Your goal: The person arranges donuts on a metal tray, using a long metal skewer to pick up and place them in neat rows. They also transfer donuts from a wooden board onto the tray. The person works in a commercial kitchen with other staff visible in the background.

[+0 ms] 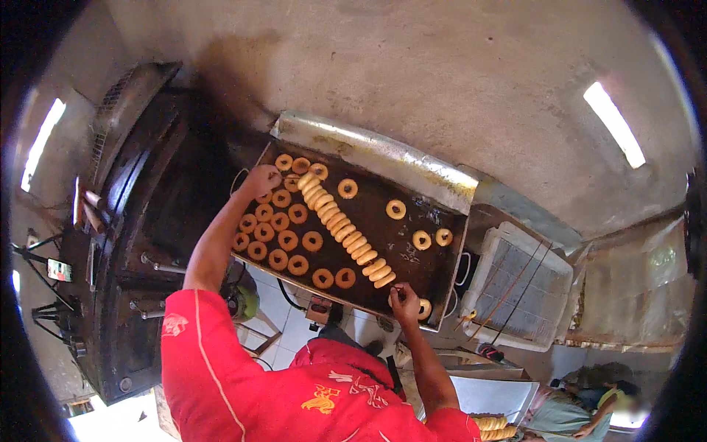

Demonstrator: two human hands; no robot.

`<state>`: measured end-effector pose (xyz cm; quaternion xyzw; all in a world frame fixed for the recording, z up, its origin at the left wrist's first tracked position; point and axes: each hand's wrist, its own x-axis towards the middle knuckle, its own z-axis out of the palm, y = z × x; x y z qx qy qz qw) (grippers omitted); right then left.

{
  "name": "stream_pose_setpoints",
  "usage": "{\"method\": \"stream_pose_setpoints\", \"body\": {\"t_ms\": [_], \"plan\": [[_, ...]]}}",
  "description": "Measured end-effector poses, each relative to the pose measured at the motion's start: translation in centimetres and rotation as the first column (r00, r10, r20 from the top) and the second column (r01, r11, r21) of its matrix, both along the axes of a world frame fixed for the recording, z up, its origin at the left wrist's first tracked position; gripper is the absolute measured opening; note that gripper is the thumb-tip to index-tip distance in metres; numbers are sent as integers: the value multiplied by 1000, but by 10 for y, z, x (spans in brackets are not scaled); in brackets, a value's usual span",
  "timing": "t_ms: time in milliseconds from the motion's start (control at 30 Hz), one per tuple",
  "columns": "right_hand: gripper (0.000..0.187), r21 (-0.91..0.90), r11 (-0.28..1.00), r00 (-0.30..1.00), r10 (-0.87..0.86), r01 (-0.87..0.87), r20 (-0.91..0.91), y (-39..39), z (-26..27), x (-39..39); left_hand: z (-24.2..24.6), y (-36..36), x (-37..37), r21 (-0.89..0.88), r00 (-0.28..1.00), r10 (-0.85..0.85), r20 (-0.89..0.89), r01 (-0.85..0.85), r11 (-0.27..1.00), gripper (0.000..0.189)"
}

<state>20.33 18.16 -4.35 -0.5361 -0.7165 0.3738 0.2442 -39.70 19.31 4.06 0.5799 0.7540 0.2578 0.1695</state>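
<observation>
Across a wide rectangular metal frying pan lies a diagonal row of threaded golden dough rings. A thin rod runs through them, mostly hidden by the rings. At the row's upper left end, my left hand is closed on the rod, over the pan's left side. My right hand pinches at the lower right end; its fingers hide the rod's tip. Loose browned rings crowd the left side of the dark oil, and a few paler rings float at the right.
A bent metal splash sheet lines the pan's far edge. Right of it, a white plastic crate carries two long thin rods. A large dark oven-like cabinet stands left. Stacked rings and another person are at lower right.
</observation>
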Motion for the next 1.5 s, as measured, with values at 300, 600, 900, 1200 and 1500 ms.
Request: {"method": "stream_pose_setpoints", "body": {"t_ms": [300, 600, 900, 1200, 1500], "plan": [[31, 101, 990, 984, -77, 94, -159, 0, 74, -55, 254, -123, 115, 444, 851, 463, -249, -325, 835, 19], [36, 63, 978, 979, -197, 200, -48, -45, 14, 4, 147, -255, 228, 339, 825, 560, 78, -550, 763, 14], [37, 141, 982, 991, -128, 124, 26, -49, 85, -9, 70, -300, 195, 386, 771, 519, 369, -635, 669, 24], [21, -232, 888, 693, -455, 396, -559, -111, -21, -34, 40, -204, 282, 399, 846, 175, 504, -407, 822, 23], [28, 109, 488, 500, -849, 866, -171, -47, 52, 176, 40, -119, 397, 224, 911, -2, 412, -100, 969, 27]]}}
